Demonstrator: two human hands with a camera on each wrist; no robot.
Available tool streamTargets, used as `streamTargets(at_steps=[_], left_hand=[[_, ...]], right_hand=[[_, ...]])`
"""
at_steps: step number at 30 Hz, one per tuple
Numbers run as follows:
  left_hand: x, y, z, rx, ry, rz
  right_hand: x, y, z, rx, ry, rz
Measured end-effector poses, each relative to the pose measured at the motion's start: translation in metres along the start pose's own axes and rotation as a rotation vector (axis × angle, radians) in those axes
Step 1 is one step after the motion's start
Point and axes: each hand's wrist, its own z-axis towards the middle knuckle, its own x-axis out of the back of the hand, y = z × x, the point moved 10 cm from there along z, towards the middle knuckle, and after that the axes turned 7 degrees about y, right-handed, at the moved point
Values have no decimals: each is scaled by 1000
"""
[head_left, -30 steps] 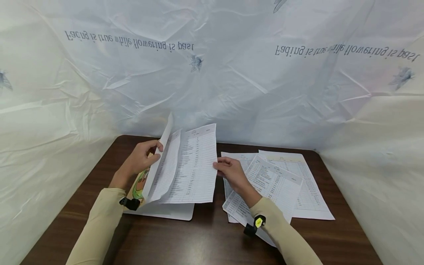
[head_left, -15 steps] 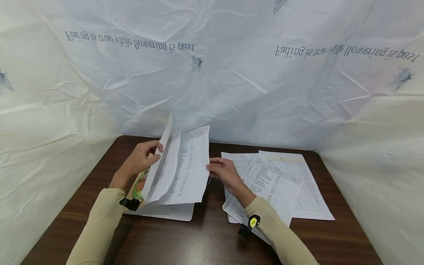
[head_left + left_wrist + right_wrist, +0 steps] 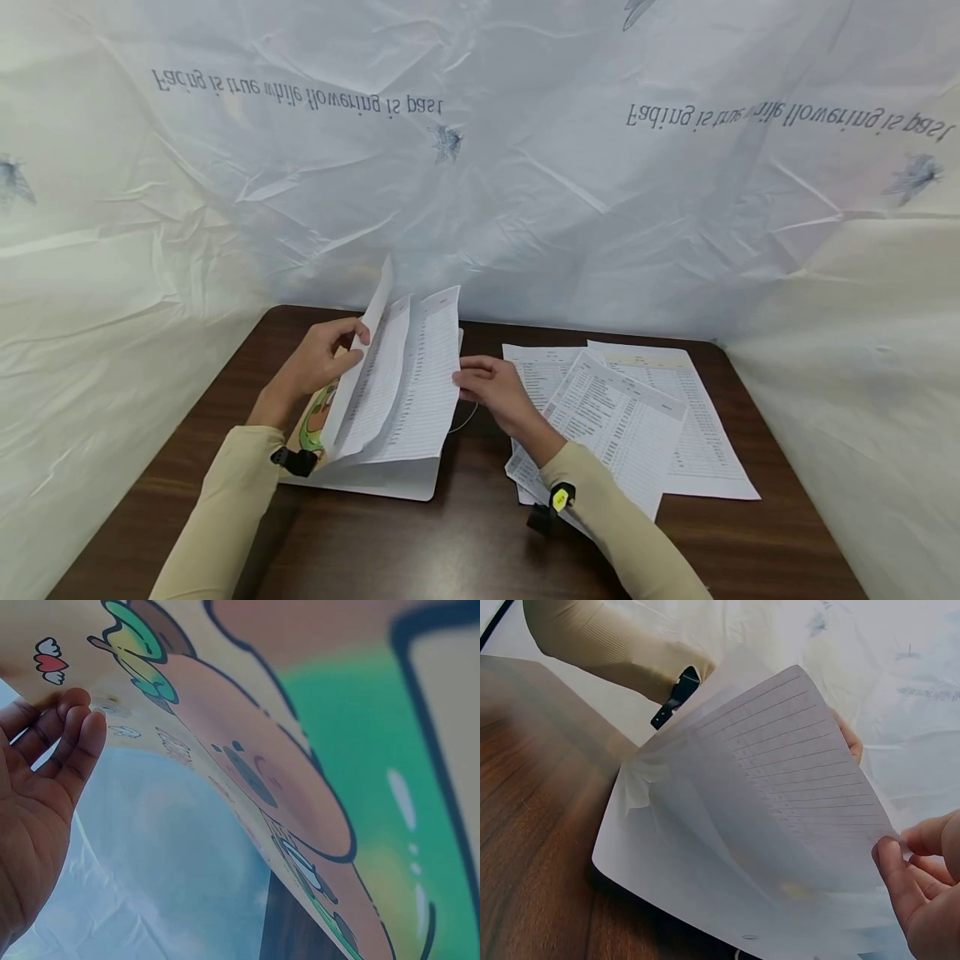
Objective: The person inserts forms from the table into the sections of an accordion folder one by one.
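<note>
A cartoon-printed folder (image 3: 375,482) lies open on the table at left centre, its front cover (image 3: 262,757) raised and tilted. My left hand (image 3: 318,352) holds this cover by its edge, thumb on the white inner side; the left wrist view shows its fingers at the printed side. Inside, a curled printed sheet (image 3: 375,379) leans beside the cover. My right hand (image 3: 497,393) pinches the right edge of another printed sheet (image 3: 426,379), between thumb and fingers. That sheet slants up over the folder's white back, which shows below it in the right wrist view.
Several printed sheets (image 3: 622,408) overlap on the right of the dark wooden table (image 3: 465,542), partly under my right forearm. A thin pale loop (image 3: 467,421) sticks out at the folder's right side. White plastic sheeting (image 3: 525,225) hangs behind the table.
My right hand has moved left with the edge of the printed sheet, turning it towards the cover and uncovering more of the folder's right side and the loop. My left hand has stayed in place.
</note>
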Motion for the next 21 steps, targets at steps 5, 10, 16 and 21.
streamTargets(at_steps=[5, 10, 16, 21], left_hand=[[0, 0, 0, 0, 6, 4], [0, 0, 1, 2, 8, 6], [1, 1, 1, 3, 11, 7], [0, 0, 0, 3, 12, 11]], right_hand=[[-7, 1, 2, 8, 1, 29], [-12, 5, 5, 7, 9, 8], [-18, 11, 9, 2, 14, -15], [-25, 17, 12, 7, 8, -53]])
